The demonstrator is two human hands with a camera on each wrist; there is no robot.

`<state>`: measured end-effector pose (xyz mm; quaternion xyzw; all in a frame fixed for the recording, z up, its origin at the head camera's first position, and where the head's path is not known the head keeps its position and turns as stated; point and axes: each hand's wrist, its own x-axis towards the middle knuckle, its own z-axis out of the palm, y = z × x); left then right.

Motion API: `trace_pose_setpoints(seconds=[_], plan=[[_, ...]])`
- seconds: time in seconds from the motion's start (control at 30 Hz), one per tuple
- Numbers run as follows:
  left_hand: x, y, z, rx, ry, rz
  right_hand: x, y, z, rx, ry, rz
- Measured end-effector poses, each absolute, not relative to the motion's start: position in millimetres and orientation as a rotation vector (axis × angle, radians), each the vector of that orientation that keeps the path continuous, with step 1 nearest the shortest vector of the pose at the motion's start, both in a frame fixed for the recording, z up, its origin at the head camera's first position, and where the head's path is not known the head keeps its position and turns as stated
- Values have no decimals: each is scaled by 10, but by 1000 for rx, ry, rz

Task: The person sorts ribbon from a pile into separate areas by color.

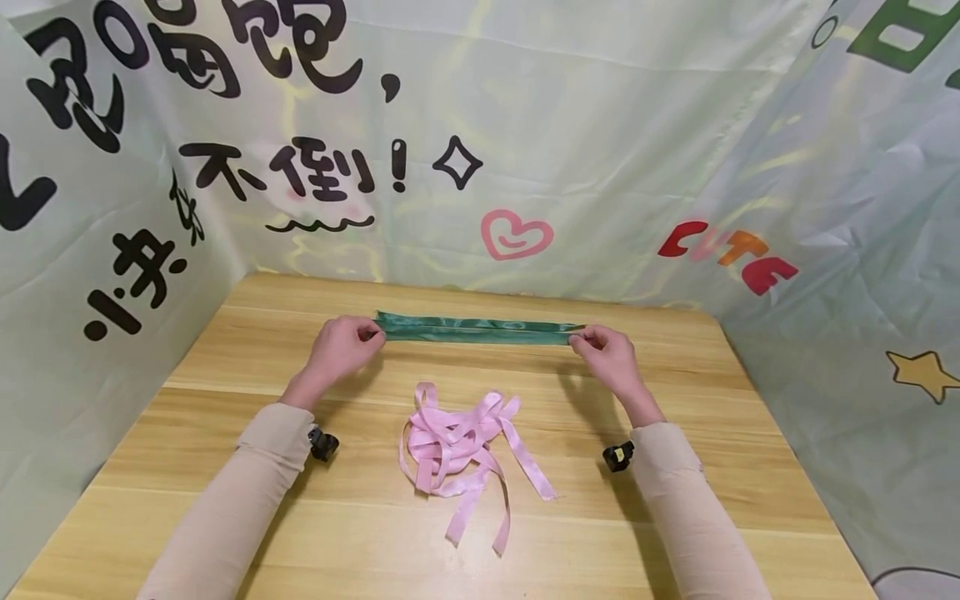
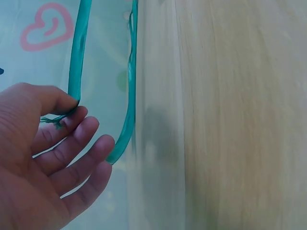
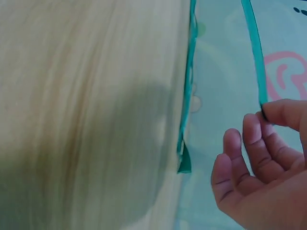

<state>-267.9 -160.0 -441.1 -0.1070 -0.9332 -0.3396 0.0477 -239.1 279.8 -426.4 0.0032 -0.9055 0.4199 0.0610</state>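
Observation:
A narrow green ribbon (image 1: 480,335) is drawn straight from side to side near the back of the table. My left hand (image 1: 341,348) pinches its left end between thumb and forefinger, and a frayed tip pokes out in the left wrist view. At the other end, the thumb and fingertip of my right hand (image 1: 611,357) pinch it. A second green length (image 3: 188,96) runs alongside, farther back, its folded end apart from the right hand. In the left wrist view this green length (image 2: 128,124) curves behind my fingers. Both hands' other fingers (image 2: 96,148) are loosely bent.
Nearer me on the wooden table (image 1: 555,542), a loose tangle of pink ribbon (image 1: 457,442) lies between my forearms, several tails spreading forward and right. Printed cloth walls (image 1: 600,167) stand at the back and both sides. A small black device (image 1: 324,445) sits at each cuff.

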Motion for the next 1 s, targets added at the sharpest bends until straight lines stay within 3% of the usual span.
trace_pose_setpoints(seconds=[1.0], plan=[[-2986,-1423,-4597,-181,-2986,-877,-2737,2695,-4506,-79,-2864,1076]])
